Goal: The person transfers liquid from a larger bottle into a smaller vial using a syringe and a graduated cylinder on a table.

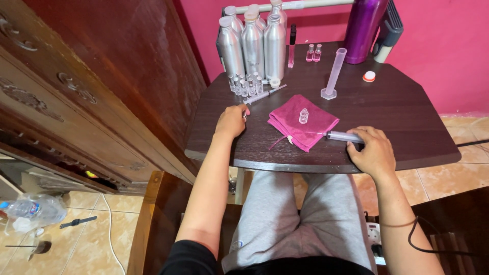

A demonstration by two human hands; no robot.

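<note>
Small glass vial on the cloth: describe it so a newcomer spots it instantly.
Start at the dark wooden table and find the pink cloth near its front edge. The small clear vial lies alone on that cloth, unlike the other little vials clustered by the silver bottles.

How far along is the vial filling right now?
Set out: aluminium bottles, measuring cylinder, one small vial on the pink cloth. In hand: right hand holds a syringe; left hand closed on something small. Left: small vials by the bottles look empty.

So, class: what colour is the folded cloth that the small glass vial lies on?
Magenta pink. The folded cloth under the small glass vial shows best in the head view.
</note>
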